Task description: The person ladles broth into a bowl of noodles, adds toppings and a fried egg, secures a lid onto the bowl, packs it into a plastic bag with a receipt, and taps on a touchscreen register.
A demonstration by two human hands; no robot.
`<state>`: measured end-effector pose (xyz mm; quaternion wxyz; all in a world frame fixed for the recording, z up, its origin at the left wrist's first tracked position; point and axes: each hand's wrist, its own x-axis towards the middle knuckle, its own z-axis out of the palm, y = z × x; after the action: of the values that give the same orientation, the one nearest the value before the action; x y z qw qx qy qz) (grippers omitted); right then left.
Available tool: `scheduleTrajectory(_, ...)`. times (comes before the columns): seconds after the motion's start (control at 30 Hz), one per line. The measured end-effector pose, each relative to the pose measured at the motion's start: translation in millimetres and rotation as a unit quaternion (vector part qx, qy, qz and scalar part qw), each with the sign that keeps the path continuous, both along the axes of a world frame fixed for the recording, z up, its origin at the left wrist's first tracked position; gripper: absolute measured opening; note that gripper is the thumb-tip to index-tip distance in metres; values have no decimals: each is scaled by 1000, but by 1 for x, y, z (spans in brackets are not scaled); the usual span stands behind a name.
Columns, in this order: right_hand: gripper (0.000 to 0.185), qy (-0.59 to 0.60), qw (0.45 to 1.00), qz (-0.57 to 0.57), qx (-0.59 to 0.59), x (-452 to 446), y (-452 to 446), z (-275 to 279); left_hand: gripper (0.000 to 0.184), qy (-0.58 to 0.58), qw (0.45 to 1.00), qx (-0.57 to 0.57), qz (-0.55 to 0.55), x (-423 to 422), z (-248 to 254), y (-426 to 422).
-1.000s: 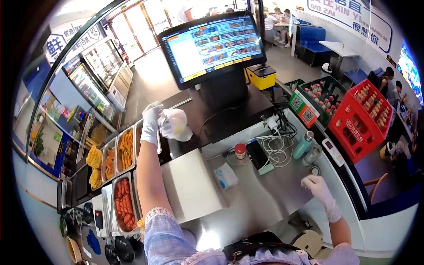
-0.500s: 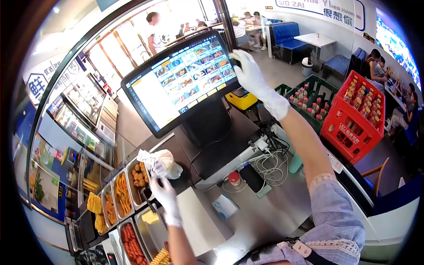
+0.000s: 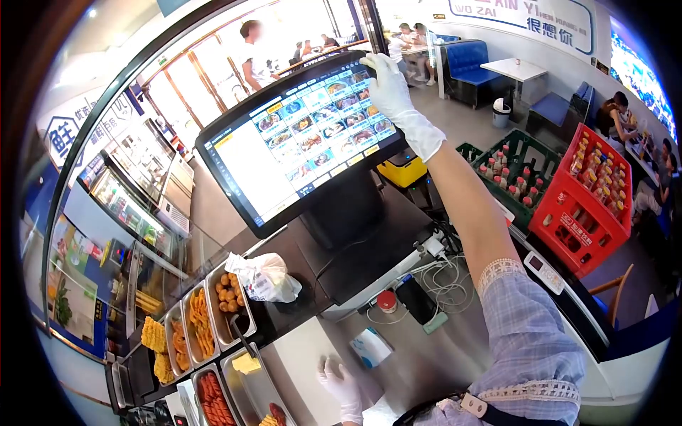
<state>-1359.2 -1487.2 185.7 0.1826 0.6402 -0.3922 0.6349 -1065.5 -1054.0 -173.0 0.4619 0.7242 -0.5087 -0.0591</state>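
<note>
My right hand [image 3: 389, 89], in a white glove, is at the upper right edge of the touch screen [image 3: 298, 135], its fingers bent over the frame and touching it. The screen shows rows of food pictures. My left hand [image 3: 339, 381], also gloved, hovers over or rests on the white board [image 3: 305, 358] at the bottom centre, fingers apart and holding nothing. A tied white plastic bag [image 3: 268, 278] sits on the dark counter, left of the screen's stand and beside a tray of round brown balls [image 3: 229, 292].
Several metal trays of fried food [image 3: 200, 323] line the left. A tissue packet [image 3: 371, 348], red-lidded jar [image 3: 386, 301], black device [image 3: 415, 299] and cables lie right of the board. Farther right stand a red bottle crate [image 3: 579, 213] and a green crate [image 3: 526, 160]. People sit beyond.
My left hand has left the bag, which stays on the counter, and moved down over the white board. My right hand has come from the lower right to the screen's edge.
</note>
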Motion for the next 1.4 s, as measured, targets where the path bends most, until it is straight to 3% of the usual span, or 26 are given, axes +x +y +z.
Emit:
scheduleTrajectory(0.07,41,-2,1000,18,3,2,-3,-1,30,-50,998,22,9,-4,10,2)
scheduleTrajectory(0.23,33,-34,997,55,-53,3,6,-7,28,-24,999,37,24,-5,15,1)
scheduleTrajectory(0.37,29,-105,986,132,17,19,58,-26,27,-20,999,32,34,-7,21,2)
scheduleTrajectory(0.47,32,-39,993,115,-11,38,97,-46,26,-9,999,32,34,-11,33,2)
scheduleTrajectory(0.6,27,-24,973,224,48,73,128,-81,25,0,999,22,42,-9,32,2)
scheduleTrajectory(0.67,23,47,968,243,25,91,139,-92,25,4,999,12,39,-7,30,2)
scheduleTrajectory(0.73,27,122,969,214,4,108,149,-101,24,-2,999,13,42,-5,27,3)
scheduleTrajectory(0.87,33,152,967,204,8,126,151,-116,23,5,999,-7,35,-2,20,4)
scheduleTrajectory(1.1,46,46,996,82,5,100,121,-96,22,21,999,-20,14,1,14,2)
scheduleTrajectory(1.4,45,82,996,46,-2,86,89,-78,22,31,999,-14,21,1,15,2)
